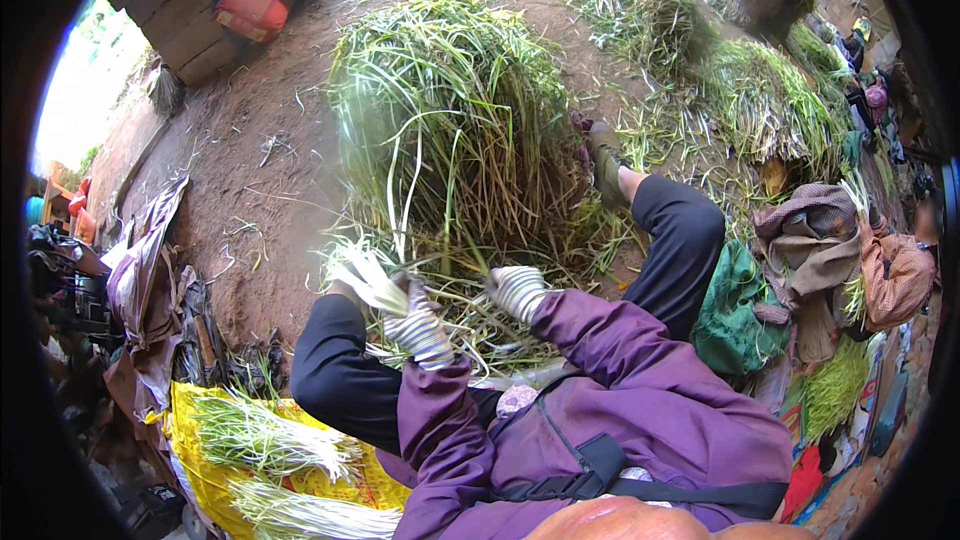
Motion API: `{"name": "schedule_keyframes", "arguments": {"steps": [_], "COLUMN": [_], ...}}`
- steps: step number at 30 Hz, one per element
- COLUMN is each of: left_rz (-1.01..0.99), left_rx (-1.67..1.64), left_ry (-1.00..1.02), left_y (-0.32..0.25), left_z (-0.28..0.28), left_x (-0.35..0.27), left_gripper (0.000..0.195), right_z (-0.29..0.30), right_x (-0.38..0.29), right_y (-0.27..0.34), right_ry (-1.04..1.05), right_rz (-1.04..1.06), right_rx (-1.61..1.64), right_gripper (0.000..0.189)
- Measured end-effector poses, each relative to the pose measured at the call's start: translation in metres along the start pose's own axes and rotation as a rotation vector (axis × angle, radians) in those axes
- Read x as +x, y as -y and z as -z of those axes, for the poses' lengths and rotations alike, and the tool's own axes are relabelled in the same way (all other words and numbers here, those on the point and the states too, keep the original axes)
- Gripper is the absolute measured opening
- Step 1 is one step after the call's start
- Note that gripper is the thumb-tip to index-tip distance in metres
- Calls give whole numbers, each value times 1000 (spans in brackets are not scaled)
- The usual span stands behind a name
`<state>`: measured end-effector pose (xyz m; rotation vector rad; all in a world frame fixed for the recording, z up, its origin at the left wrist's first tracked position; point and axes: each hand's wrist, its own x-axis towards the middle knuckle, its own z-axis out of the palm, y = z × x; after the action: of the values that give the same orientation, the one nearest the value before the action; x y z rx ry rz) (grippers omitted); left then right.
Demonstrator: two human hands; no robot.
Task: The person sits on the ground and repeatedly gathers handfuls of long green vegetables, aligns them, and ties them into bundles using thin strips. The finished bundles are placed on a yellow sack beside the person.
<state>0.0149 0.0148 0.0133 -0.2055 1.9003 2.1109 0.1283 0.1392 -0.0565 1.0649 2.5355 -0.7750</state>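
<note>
My left hand, in a striped grey-and-white glove, is closed around a bunch of white-stemmed greens. The white ends of the bunch point up and left over my left knee. Long pale stems rise from beside that hand toward the heap. My right hand, gloved alike, has its fingers curled, with a thin green stalk at the fingertips. Directly before me stands a large heap of long green stalks, brownish on its near side. Loose trimmings lie between my legs.
Trimmed bunches lie on a yellow woven sack at lower left. More heaps of greens are at the right. Beside them a person in a checked sleeve holds white-stemmed greens. A red bag sits by a block wall.
</note>
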Motion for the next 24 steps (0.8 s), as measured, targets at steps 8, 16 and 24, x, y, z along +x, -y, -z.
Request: {"name": "schedule_keyframes", "arguments": {"steps": [8,16,24], "left_rz": [-126,-97,36], "left_rx": [-204,-5,-42], "left_ry": [50,364,290], "left_y": [-60,-13,3], "left_z": [40,19,14], "left_x": [24,1,0], "left_gripper": [26,25,29], "right_z": [37,65,62], "right_x": [19,-35,-47], "right_y": [-69,48,50], "right_ry": [234,49,-26], "right_rz": [-407,413,282], "right_rx": [-220,696,1120], "right_gripper": [25,30,25]}}
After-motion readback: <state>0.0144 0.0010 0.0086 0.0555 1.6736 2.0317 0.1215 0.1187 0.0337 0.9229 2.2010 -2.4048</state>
